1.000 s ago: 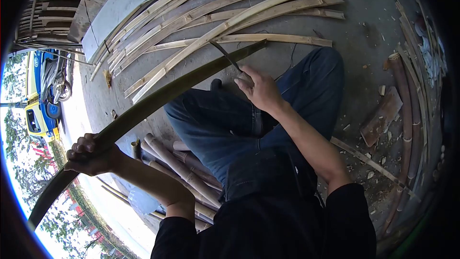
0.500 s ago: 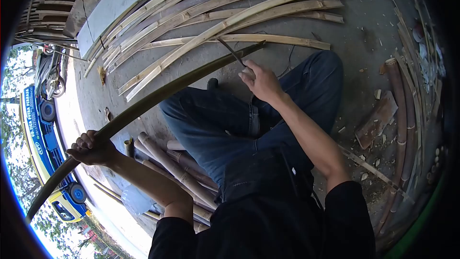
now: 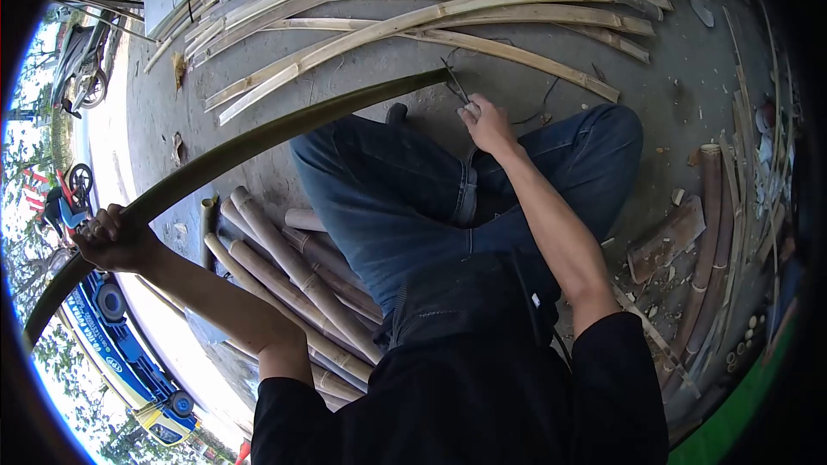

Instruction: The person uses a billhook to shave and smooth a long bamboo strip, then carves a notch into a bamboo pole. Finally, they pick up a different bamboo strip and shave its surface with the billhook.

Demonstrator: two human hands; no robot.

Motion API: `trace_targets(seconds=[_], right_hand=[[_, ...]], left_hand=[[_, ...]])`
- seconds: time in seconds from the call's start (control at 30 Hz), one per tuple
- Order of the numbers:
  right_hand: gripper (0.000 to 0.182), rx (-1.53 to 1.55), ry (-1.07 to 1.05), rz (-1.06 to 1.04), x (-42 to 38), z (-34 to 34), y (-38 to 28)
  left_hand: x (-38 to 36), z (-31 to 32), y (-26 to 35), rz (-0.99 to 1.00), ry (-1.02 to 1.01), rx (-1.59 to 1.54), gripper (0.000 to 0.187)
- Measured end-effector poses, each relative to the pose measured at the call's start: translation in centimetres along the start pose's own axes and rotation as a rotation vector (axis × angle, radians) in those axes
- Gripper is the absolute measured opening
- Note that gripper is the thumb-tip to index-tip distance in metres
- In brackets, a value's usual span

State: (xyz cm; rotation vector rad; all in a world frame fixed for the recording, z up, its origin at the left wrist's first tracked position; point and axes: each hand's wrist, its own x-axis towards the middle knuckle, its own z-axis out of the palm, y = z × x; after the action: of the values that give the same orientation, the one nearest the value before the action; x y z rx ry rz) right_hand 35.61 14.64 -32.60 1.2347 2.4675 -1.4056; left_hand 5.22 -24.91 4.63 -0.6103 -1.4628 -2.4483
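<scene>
A long green bamboo strip [image 3: 258,138] curves from the lower left up to the middle of the view. My left hand [image 3: 116,239] is clenched around it near its lower end. My right hand [image 3: 487,122] grips a knife [image 3: 457,86] whose dark blade touches the strip's far tip. Both my knees in blue jeans [image 3: 405,189] lie under the strip as I sit on the concrete floor.
Several pale split bamboo strips [image 3: 413,0] lie fanned on the floor ahead. Round bamboo poles [image 3: 293,280] are stacked beside my left leg. Brown bamboo pieces [image 3: 715,232] and chips lie at the right. Parked vehicles [image 3: 103,353] stand beyond the floor's left edge.
My left hand has slid the green strip down and to the left. The right hand with the knife has moved up toward the strip's tip. The view has tilted.
</scene>
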Motion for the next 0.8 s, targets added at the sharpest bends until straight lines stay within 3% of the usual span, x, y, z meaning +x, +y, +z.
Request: trace_targets(seconds=[0.1,0.13,0.2,0.23,0.27,0.37,0.4,0.47,0.5,0.53,0.6,0.63,0.67,0.73,0.8], right_hand=[[0.036,0.039,0.173,-0.616,-1.7,0.3,-4.0],[0.036,0.04,0.167,-0.618,-1.0,0.9,-3.4],[0.037,0.053,0.087,-0.084,2.1,2.1,-0.8],[0.038,0.08,0.053,-0.021,2.8,1.8,-0.6],[0.038,0.082,0.052,-0.017,2.5,2.4,-0.3],[0.035,0.098,0.126,-0.557,-0.4,2.2,-3.2],[0.035,0.098,0.117,-0.555,-0.3,2.6,-2.8],[0.035,0.055,0.145,-0.111,2.4,3.8,-1.0],[0.037,0.098,0.153,-0.086,3.1,3.5,-1.4],[0.037,0.101,0.149,-0.08,2.7,3.9,-1.6],[0.038,0.092,0.205,-0.533,0.8,4.5,-3.7],[0.039,0.093,0.154,-0.59,-0.3,3.8,-5.1],[0.039,0.098,0.145,-0.592,0.2,4.5,-4.2],[0.039,0.064,0.206,-0.248,2.8,6.2,-2.3],[0.04,0.031,0.238,-0.242,2.8,7.1,-3.1]], left_hand=[[1.5,0.0,-0.9,-0.006,0.037,0.022,0.045],[2.0,-0.1,-1.3,-0.009,0.012,0.053,0.044],[2.5,0.5,-2.4,0.032,0.133,0.162,0.045],[2.8,0.1,-2.5,0.037,0.133,0.158,0.045],[3.4,-0.7,-2.7,0.029,0.135,0.157,0.044],[3.8,-1.6,-3.5,0.005,0.117,0.167,0.042],[3.7,-1.8,-3.3,0.006,0.09,0.164,0.042],[4.1,-2.3,-3.4,0.005,0.119,0.157,0.041],[4.0,-2.1,-3.6,0.001,0.157,0.156,0.041],[4.0,-1.9,-3.6,-0.004,0.154,0.162,0.041],[3.6,-1.2,-3.8,0.016,0.212,0.2,0.036],[3.3,0.0,-3.8,0.023,0.229,0.23,0.036],[2.9,1.3,-3.9,0.033,0.245,0.26,0.036],[3.0,2.3,-4.0,0.015,0.272,0.242,0.036],[3.5,1.7,-3.9,-0.032,0.335,0.247,0.035]])
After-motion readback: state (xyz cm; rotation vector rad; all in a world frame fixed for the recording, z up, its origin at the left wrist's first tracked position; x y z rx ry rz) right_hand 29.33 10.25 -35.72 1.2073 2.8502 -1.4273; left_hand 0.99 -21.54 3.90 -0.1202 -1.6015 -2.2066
